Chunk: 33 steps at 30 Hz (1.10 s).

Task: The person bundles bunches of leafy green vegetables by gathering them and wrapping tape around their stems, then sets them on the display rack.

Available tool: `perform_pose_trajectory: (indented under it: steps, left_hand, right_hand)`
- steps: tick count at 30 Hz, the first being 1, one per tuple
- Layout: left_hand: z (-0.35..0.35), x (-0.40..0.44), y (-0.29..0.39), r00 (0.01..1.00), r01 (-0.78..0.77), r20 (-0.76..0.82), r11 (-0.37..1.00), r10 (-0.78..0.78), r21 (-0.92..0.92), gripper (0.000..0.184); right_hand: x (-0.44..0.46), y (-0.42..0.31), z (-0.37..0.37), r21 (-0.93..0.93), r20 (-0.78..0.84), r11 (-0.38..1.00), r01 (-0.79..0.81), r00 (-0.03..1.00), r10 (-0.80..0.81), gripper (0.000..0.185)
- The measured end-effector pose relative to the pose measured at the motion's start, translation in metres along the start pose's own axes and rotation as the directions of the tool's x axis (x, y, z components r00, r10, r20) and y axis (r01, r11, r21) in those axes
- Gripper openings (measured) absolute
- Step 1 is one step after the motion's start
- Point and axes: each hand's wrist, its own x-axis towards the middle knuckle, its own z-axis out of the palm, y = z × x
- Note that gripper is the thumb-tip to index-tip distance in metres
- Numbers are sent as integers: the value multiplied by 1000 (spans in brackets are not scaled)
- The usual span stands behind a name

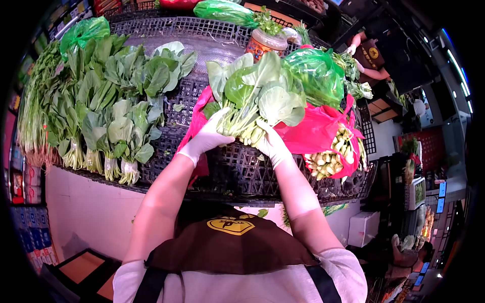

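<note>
Between my two gloved hands is a bunch of leafy greens (260, 91), its broad leaves pointing away from me and its cut stems toward me. My left hand (208, 135) closes round the stems from the left, and my right hand (270, 144) grips them from the right. A pink plastic bag (303, 132) lies under and beside the bunch. At its right end, pale stem ends (331, 156) stick out of the opening. The black plastic crates (222, 169) lie beneath my hands.
Bundled greens (108, 101) stand in rows on the left, some with wrapped stems. A green plastic bag (316, 73) and a plastic jar (265, 43) sit beyond the bunch. Another green bag (222, 12) lies at the back. A co-worker (371, 55) handles greens at the upper right.
</note>
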Motion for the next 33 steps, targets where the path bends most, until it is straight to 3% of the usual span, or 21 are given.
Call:
perform_pose_trajectory:
  steps: [2, 3, 5, 7, 9, 11, 15, 21, 24, 29, 32, 33]
  left_hand:
    - [-1, -4, 7, 998, 54, 33, 985, -49, -162, 93]
    - [-2, -4, 6, 999, 40, 32, 987, -36, -158, 93]
    - [-2, -5, 5, 999, 24, 26, 988, -20, -151, 92]
    - [-1, -6, -1, 1000, 4, 3, 996, -4, -92, 92]
    - [0, -6, -3, 999, -23, -28, 1000, 23, 14, 91]
    - [2, -6, -1, 996, -50, -58, 985, 60, 166, 91]
    - [10, -6, 0, 990, -65, -103, 959, 96, 275, 87]
    - [19, -8, 11, 983, -97, -99, 896, 154, 434, 86]
    - [23, -6, 8, 986, -87, -78, 852, 147, 516, 87]
    - [28, -6, 12, 992, 2, -93, 744, 80, 668, 91]
    - [34, -5, 17, 994, 45, -98, 675, 40, 736, 93]
    - [38, -6, 22, 993, 46, -100, 589, 59, 807, 96]
  right_hand:
    - [-3, 6, 12, -30, -44, 998, 50, 998, -51, 37]
    - [-5, 9, 13, -71, -98, 994, 82, 991, -89, 38]
    - [-9, 4, 1, -125, 27, 992, 36, 999, -33, 40]
    - [-17, -11, -13, -31, 35, 992, -124, 992, 125, 45]
    - [-31, -15, -10, -102, -66, 995, -23, 998, 16, 49]
    - [-37, -15, -17, -51, -158, 999, -17, 987, 9, 50]
    - [-44, -5, -10, 2, -230, 996, 90, 969, -87, 48]
    - [-62, -10, -28, -93, -132, 992, 81, 987, -93, 45]
    - [-93, -8, -28, -161, -193, 979, 125, 969, -156, 47]
    - [-168, -20, -6, -327, -229, 918, 224, 924, -307, 55]
    - [-204, -37, 18, -271, -158, 903, 333, 910, -383, 56]
    - [-212, -43, 28, -266, -146, 889, 373, 896, -420, 59]
